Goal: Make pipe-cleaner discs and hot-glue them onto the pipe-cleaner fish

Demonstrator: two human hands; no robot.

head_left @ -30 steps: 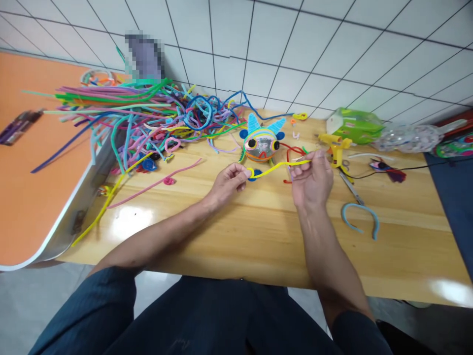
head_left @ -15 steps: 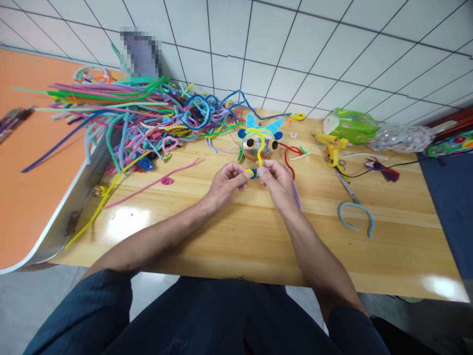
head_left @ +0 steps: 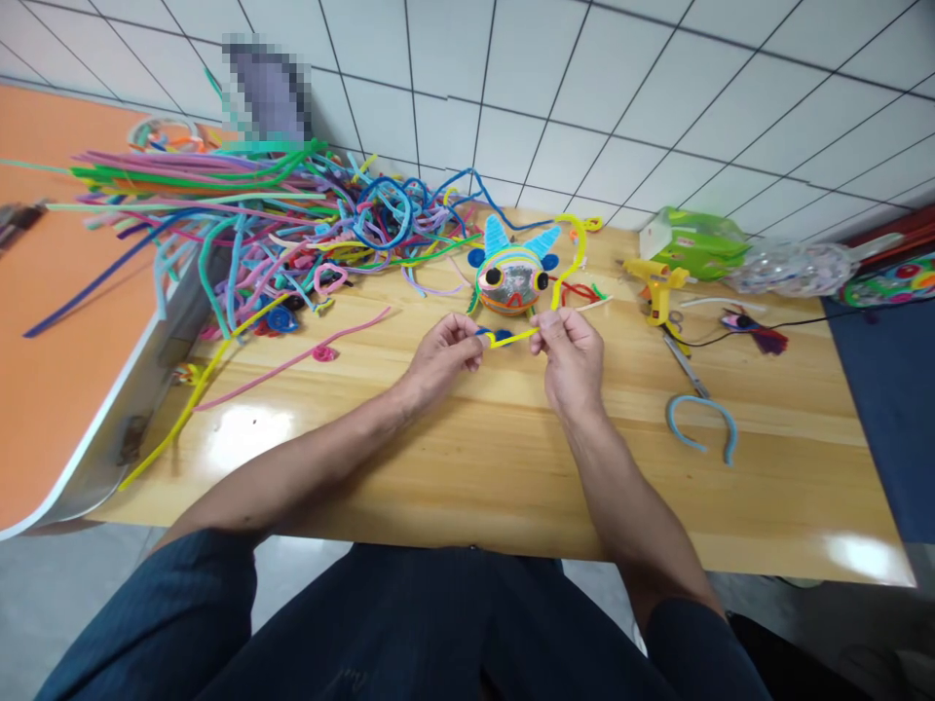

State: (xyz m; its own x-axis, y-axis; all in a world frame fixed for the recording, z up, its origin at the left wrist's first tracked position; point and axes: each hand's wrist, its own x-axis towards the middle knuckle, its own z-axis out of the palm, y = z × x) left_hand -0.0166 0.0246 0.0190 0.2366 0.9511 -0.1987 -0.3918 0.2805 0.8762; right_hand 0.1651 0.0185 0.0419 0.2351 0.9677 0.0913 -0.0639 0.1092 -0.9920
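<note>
Between my hands stretches a yellow pipe cleaner (head_left: 572, 268), its free end curling up above my right hand. My right hand (head_left: 574, 355) pinches it partway along. In my left hand (head_left: 447, 355) a small blue pipe-cleaner piece (head_left: 503, 335) is gripped, with the yellow one's end against it; how they join is too small to tell. Just beyond my fingers stands a decorated figure (head_left: 511, 277) with a silvery round body, light-blue horns, dark-blue ears, big black eyes and a red mouth.
A large tangle of coloured pipe cleaners (head_left: 292, 219) covers the back left. On the right lie a yellow hot glue gun (head_left: 657, 282), scissors (head_left: 687, 365), a bent light-blue pipe cleaner (head_left: 702, 401) and a green packet (head_left: 691, 243). The tiled wall (head_left: 620, 107) rises behind.
My right hand has moved right, away from my left, drawing out the yellow pipe cleaner between them. Its loose end has swung from before the figure to the right.
</note>
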